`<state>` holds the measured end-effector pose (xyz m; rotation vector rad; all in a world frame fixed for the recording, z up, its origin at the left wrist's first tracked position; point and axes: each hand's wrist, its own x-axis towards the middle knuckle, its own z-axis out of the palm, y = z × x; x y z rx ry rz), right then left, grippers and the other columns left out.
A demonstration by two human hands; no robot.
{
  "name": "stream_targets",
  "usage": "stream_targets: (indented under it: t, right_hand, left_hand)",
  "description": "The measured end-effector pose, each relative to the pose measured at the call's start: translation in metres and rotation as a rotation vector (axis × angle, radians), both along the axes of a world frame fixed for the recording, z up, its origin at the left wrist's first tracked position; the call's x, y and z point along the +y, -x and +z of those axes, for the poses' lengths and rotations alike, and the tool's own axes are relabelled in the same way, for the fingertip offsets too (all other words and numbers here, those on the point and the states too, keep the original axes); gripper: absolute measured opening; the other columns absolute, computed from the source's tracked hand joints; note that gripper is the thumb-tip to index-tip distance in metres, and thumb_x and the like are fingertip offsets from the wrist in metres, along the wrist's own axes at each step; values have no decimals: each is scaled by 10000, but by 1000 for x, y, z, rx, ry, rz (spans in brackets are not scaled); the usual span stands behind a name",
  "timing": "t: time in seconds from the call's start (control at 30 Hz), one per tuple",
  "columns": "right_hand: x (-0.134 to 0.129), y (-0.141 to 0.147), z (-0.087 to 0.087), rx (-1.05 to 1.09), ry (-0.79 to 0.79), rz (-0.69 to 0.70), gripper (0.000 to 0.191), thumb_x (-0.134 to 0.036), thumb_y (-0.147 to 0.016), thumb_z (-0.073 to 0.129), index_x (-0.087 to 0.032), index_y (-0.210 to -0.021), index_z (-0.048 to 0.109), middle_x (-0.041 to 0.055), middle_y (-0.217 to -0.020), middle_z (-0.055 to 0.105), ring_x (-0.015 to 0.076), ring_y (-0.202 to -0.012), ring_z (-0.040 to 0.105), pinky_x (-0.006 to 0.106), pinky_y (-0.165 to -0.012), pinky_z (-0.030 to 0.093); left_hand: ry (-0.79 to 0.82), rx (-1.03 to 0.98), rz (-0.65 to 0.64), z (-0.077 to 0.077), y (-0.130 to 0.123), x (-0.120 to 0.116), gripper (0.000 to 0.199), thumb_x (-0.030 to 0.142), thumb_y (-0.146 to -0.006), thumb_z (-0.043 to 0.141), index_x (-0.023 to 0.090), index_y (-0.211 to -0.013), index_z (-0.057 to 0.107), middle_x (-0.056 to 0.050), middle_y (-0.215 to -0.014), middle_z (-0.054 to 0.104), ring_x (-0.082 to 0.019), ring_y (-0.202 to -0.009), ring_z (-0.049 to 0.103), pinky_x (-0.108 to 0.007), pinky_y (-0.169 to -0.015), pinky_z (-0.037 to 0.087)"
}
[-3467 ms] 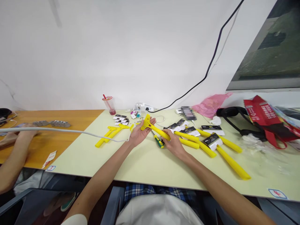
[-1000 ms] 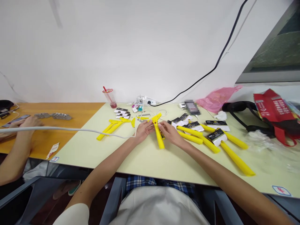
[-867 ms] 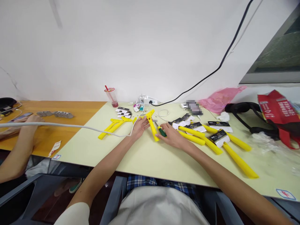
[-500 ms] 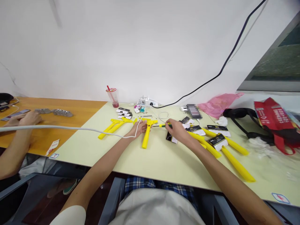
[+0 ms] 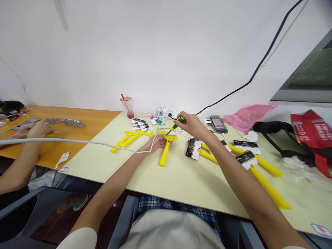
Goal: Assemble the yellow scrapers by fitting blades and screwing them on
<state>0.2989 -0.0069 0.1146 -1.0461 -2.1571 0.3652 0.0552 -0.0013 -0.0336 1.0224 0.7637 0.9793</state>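
Observation:
My right hand (image 5: 188, 124) is raised above the table's back part, gripping a screwdriver (image 5: 176, 122) with a green and yellow handle. Its thin shaft slants down-left, above the head of a yellow plastic scraper (image 5: 166, 149). That scraper lies on the table with its handle toward me. My left hand (image 5: 155, 143) rests against the left end of the scraper's head, holding it still. The screwdriver tip does not visibly touch the scraper.
Several yellow handles (image 5: 124, 140) lie at left, more (image 5: 267, 186) at right, among black-and-white cards (image 5: 193, 148). A white cable (image 5: 77, 140) crosses to my left wrist. A co-worker's hand (image 5: 38, 129) rests on the wooden table (image 5: 90, 121), near grey metal pieces (image 5: 64, 122).
My right hand has picked the screwdriver up from the table and raised it toward the back. The scraper now lies with its handle toward me, under my left hand.

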Motion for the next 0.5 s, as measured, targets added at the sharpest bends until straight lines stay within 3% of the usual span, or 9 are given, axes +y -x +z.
stream_targets:
  t: [0.23,0.5]
  right_hand:
    - [15,-6,-17,-18,29,4,358,-582,-1034,649,-225,-1044,668,46,-752,753,211,-672,654,314,-675,461]
    - [20,-5,-21,-59,-15,6,237,-457,-1044,671,-221,-1028,659,32,-739,727,200,-671,620,304,-675,423]
  left_hand:
    - [-10,48,-30,-3,1,2,477,530,-973,743,130,-1230,770,-242,-1274,794,-346,-1171,780,-449,-999,603]
    - [-8,84,-42,1,2,1,502,540,-966,755,125,-1248,773,-250,-1297,784,-359,-1200,768,-464,-1024,589]
